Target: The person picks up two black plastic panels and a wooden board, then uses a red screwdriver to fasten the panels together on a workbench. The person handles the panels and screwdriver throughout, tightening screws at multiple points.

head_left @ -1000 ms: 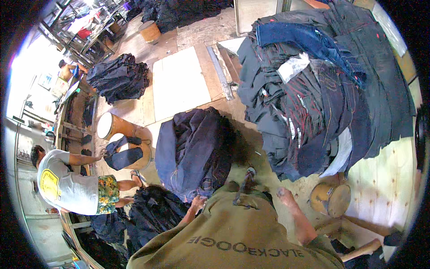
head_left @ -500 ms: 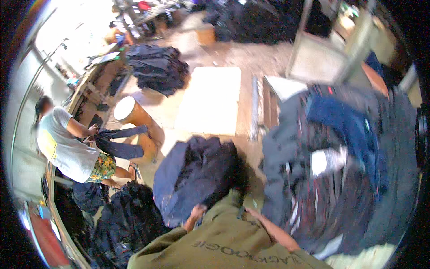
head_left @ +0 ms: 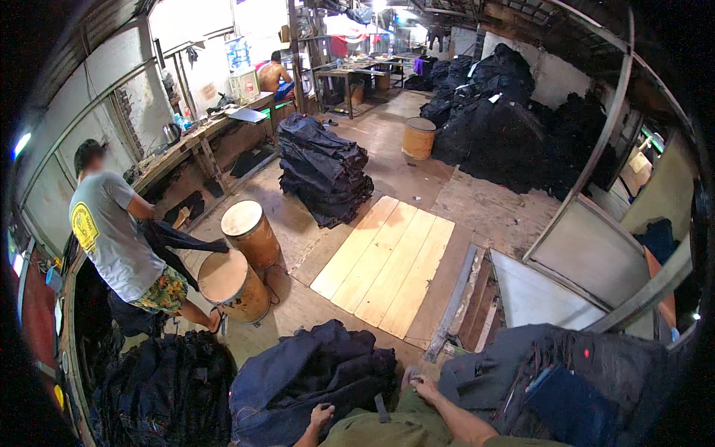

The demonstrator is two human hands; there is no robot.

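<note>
A dark blue denim bundle (head_left: 313, 372) lies on the floor right in front of me. My left hand (head_left: 322, 416) rests on its near edge with the fingers spread. My right hand (head_left: 421, 387) lies at the bundle's right edge, fingers curled on dark cloth, next to a pile of jeans (head_left: 588, 365) at the lower right. Whether the right hand grips anything is unclear. My olive shirt hides both wrists' lower parts.
A person in a grey shirt (head_left: 112, 238) holds a dark garment beside two wooden drums (head_left: 232, 287) on the left. A stack of jeans (head_left: 324, 171), a pale wooden board (head_left: 383, 261), a third drum (head_left: 419, 138) and black heaps (head_left: 506, 112) lie ahead.
The view has swung up from the jeans pile to the room ahead. My hands stay at the denim bundle, and the right hand has drawn in to its edge.
</note>
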